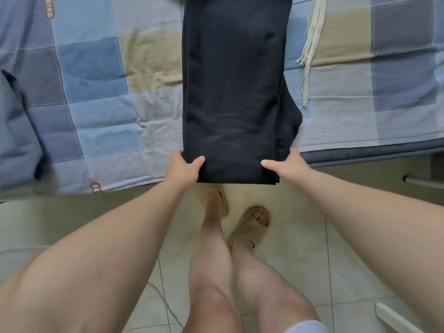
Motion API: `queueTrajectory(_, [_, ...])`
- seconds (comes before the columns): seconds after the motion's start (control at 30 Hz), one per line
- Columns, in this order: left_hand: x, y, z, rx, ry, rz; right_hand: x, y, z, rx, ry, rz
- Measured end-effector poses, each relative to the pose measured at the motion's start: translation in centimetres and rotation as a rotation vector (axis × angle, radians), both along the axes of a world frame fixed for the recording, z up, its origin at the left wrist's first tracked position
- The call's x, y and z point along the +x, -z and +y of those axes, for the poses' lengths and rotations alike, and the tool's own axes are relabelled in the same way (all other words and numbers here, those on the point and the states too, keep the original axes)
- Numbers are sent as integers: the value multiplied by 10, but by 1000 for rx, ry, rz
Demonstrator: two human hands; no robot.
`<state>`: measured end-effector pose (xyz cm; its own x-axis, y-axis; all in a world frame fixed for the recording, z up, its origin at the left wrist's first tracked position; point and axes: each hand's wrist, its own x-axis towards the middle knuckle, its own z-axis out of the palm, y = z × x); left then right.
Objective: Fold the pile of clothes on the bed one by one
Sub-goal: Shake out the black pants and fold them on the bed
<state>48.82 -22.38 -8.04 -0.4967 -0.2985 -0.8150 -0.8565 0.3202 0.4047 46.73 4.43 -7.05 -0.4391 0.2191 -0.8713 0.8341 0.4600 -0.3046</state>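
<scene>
A long dark navy garment (233, 92), folded lengthwise like trousers, lies across the checked bed sheet (96, 92) and runs from the top of the view to the bed's near edge. Its near end hangs slightly over the edge. My left hand (183, 168) grips the left corner of that end, thumb on top. My right hand (287, 165) grips the right corner the same way. The garment's far end is cut off by the top of the frame.
A cream fringed cloth strip (312, 44) lies on the bed right of the garment. A blue-grey fabric (14, 131) lies at the left edge. Below the bed is a tiled floor (300, 248), with my legs and beige slippers (249, 224). A white object (394, 318) sits bottom right.
</scene>
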Motion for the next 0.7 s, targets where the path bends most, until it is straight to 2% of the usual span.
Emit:
queueTrajectory(0.1, [19, 0, 5, -59, -7, -4, 7, 2, -3, 50, 99, 8])
queueTrajectory(0.2, [24, 2, 7, -36, -54, 3, 7, 10, -3, 81, 90, -29])
queueTrajectory(0.3, [26, 6, 8, -4, -108, 13, 14, 20, -3, 28, 118, -26])
queueTrajectory(0.43, [34, 5, 11, 30, -85, 13, 35, 22, -3, -5, 166, 96])
queueTrajectory(0.53, [44, -8, 13, 82, -57, -36, 60, 9, 0, -53, 201, 146])
queueTrajectory(0.7, [76, -50, 13, 144, -55, -172, 105, -27, 2, -87, 272, 81])
